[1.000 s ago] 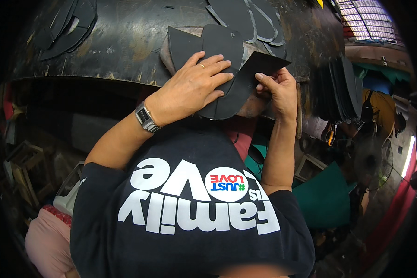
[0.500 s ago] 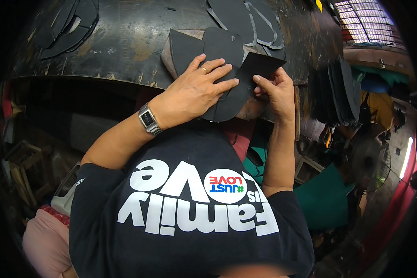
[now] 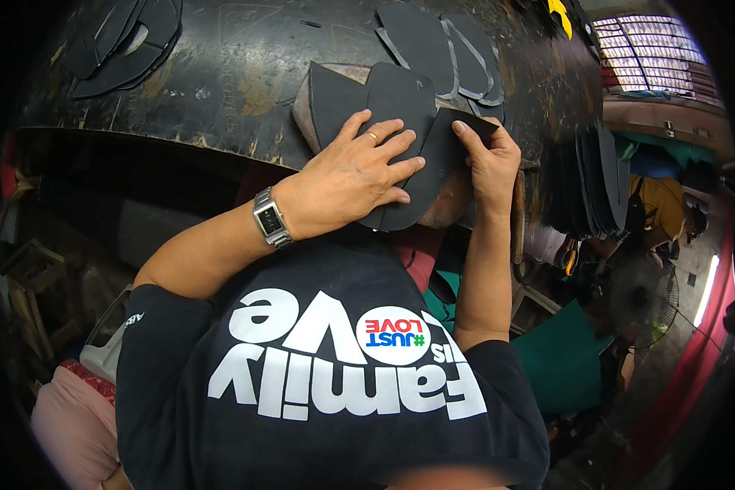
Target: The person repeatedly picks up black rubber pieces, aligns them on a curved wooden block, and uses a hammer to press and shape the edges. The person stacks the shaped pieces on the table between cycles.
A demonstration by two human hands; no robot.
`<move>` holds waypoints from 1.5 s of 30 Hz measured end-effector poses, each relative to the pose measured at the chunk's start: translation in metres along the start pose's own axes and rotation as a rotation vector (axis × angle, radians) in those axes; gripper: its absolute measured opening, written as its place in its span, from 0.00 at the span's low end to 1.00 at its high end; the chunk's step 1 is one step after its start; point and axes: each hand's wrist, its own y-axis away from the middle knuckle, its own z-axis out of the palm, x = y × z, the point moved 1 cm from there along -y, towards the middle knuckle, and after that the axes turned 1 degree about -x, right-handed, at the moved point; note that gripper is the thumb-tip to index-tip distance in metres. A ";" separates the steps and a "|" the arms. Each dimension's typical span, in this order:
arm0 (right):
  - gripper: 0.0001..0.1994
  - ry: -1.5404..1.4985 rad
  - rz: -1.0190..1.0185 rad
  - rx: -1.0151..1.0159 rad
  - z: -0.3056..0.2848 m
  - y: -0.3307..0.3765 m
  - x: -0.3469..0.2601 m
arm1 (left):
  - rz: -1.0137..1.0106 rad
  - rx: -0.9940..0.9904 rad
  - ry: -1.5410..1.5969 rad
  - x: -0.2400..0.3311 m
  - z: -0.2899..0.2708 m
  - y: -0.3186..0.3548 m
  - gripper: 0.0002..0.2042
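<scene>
At the near edge of the worktop (image 3: 180, 106), before a black T-shirt (image 3: 318, 457), black pieces (image 3: 396, 90) are handled.
Big white lettering (image 3: 269, 381) (inverted here) is printed on the T-shirt; the pieces are pressed by the left grip (image 3: 347, 167), spread wide; the rightmost sheet (image 3: 445, 159) is pinched by the right grip (image 3: 492, 159); a round badge (image 3: 394, 336) is lettered in three colours; a small mark (image 3: 419, 82) is borne by one piece.

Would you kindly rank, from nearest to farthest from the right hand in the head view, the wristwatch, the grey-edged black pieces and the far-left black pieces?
1. Grey-edged black pieces, beyond the right hand.
2. Wristwatch, leftward and slightly lower.
3. Far-left black pieces, on the bench.
</scene>
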 end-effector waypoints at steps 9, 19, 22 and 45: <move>0.06 0.071 -0.047 0.070 0.006 0.000 0.004 | 0.062 -0.204 -0.151 -0.002 -0.012 0.005 0.53; 0.08 -0.054 0.041 -0.078 -0.010 -0.002 -0.003 | 0.101 -0.215 0.081 -0.012 -0.027 -0.005 0.41; 0.07 -0.026 0.059 -0.029 -0.008 -0.004 -0.001 | 0.204 -0.041 0.191 -0.022 -0.036 -0.016 0.26; 0.07 0.077 0.015 0.005 0.004 -0.007 0.005 | 0.093 -0.254 0.187 -0.018 -0.040 -0.020 0.32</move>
